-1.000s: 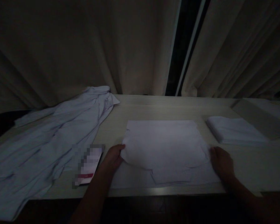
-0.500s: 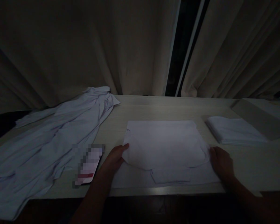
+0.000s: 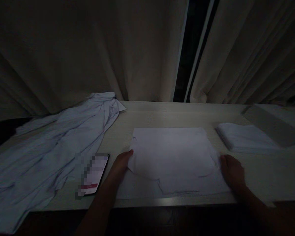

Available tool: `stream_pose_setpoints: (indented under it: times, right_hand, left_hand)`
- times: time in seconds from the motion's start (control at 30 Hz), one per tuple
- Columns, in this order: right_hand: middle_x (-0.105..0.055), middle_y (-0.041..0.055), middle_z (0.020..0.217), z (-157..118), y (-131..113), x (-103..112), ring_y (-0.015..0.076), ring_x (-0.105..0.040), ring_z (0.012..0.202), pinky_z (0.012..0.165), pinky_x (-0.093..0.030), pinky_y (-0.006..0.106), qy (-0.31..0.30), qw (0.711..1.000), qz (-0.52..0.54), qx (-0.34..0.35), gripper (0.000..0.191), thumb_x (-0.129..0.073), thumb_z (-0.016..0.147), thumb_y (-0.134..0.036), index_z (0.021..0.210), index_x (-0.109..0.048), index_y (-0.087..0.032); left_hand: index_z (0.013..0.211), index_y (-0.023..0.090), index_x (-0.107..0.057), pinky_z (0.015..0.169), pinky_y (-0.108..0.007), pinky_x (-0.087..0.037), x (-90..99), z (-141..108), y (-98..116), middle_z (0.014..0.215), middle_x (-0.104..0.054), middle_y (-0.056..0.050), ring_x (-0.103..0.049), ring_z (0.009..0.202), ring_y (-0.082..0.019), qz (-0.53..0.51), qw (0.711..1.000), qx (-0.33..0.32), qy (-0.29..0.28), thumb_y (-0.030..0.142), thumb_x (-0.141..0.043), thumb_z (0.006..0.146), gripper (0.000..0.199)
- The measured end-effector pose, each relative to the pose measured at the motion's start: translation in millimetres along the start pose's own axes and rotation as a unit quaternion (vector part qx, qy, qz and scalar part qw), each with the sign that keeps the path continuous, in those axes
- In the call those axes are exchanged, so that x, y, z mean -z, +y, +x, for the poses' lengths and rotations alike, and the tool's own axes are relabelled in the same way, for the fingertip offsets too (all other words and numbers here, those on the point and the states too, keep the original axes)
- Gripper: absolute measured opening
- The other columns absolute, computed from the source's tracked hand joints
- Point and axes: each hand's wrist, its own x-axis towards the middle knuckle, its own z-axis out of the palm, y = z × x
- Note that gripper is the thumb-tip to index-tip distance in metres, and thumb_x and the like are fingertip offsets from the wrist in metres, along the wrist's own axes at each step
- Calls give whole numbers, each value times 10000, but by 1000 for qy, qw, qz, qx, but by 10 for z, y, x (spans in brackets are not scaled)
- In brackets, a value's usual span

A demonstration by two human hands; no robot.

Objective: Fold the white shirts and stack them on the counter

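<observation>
A white garment (image 3: 172, 154), partly folded into a broad rectangle, lies flat near the front edge of the table. A wider layer of its cloth shows below, with a flap at its lower middle. My left hand (image 3: 123, 162) grips the left edge, thumb on top and the other fingers mostly hidden. On the opposite side, my right hand (image 3: 232, 168) is closed at the right edge, its fingers curled against the cloth. The room is dim, so fine details of the garment are hard to make out.
A loose white shirt-like garment (image 3: 71, 131) spreads over the left side and hangs off the front. A phone (image 3: 98, 177) lies beside my left forearm. Folded white cloth (image 3: 248, 136) sits at the right, near a grey flat panel (image 3: 270, 123). Curtains (image 3: 142, 49) hang behind the table (image 3: 157, 114).
The view has shifted very slightly. Both hands stay at the garment's side edges, and the garment keeps nearly the same shape and place.
</observation>
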Motion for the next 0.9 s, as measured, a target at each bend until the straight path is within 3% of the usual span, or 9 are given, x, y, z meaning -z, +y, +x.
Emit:
stream_pose_setpoints:
  times: [0.1, 0.17, 0.23, 0.3, 0.37, 0.6, 0.77, 0.9]
  right_hand:
    - [-639, 121, 880, 6, 18, -22, 240, -563, 770, 650, -366, 334, 1, 1000, 0, -11, 482, -265, 967, -497, 880, -615, -176]
    - [-642, 124, 883, 8, 25, -32, 238, -561, 755, 645, -362, 336, 0, 1000, -2, -16, 487, -270, 963, -506, 883, -618, -175]
    - [-644, 124, 880, 7, 26, -34, 237, -560, 751, 644, -360, 336, 0, 1000, -3, -15, 492, -268, 963, -507, 884, -620, -173]
    - [-645, 123, 873, 6, 21, -28, 234, -559, 745, 642, -357, 333, -1, 1000, -2, -10, 494, -263, 966, -503, 877, -619, -172]
    - [-646, 122, 874, 5, 15, -19, 230, -557, 737, 643, -357, 330, -1, 1000, -2, -1, 491, -260, 969, -496, 874, -617, -171]
    - [-640, 116, 860, 1, 6, 20, 240, -571, 769, 656, -372, 333, 4, 1000, 4, 5, 474, -265, 973, -481, 862, -611, -177]
    - [-642, 116, 844, 2, -27, 54, 238, -573, 748, 640, -379, 333, -4, 1000, -2, 4, 490, -257, 970, -491, 843, -613, -179]
    - [-656, 115, 825, -7, -51, 48, 250, -597, 752, 634, -402, 340, 8, 1000, 14, -17, 502, -293, 947, -526, 850, -644, -181]
  left_hand:
    - [1203, 145, -589, 961, -476, -454, 65, -35, -11, 1151, -671, -158, -621, 1085, -303, 141, 982, -97, 83, 468, -581, 784, 529]
    - [1327, 146, -492, 1057, -457, -386, 46, -75, -29, 1344, -559, -153, -517, 1249, -274, 251, 935, -223, 116, 429, -452, 877, 533]
    - [1415, 146, -389, 1135, -440, -291, -26, -121, -59, 1490, -405, -122, -336, 1395, -240, 331, 879, -330, 91, 385, -336, 933, 541]
    - [1468, 143, -293, 1171, -449, -210, -122, -164, -110, 1559, -274, -100, -188, 1451, -234, 392, 840, -373, 48, 403, -295, 949, 581]
    - [1485, 124, -248, 1173, -461, -190, -206, -190, -186, 1569, -231, -118, -162, 1455, -253, 438, 822, -363, 19, 482, -291, 943, 651]
    - [1495, 71, -185, 1173, -469, -160, -268, -171, -380, 1571, -185, -165, -145, 1457, -279, 479, 813, -331, -3, 628, -259, 906, 814]
    - [1495, 72, -195, 1177, -472, -150, -262, -164, -337, 1572, -174, -163, -135, 1458, -281, 479, 819, -315, -16, 646, -252, 897, 831]
    - [1487, 75, -225, 1172, -472, -167, -261, -165, -277, 1568, -192, -165, -144, 1455, -285, 452, 840, -297, -40, 672, -293, 873, 859]
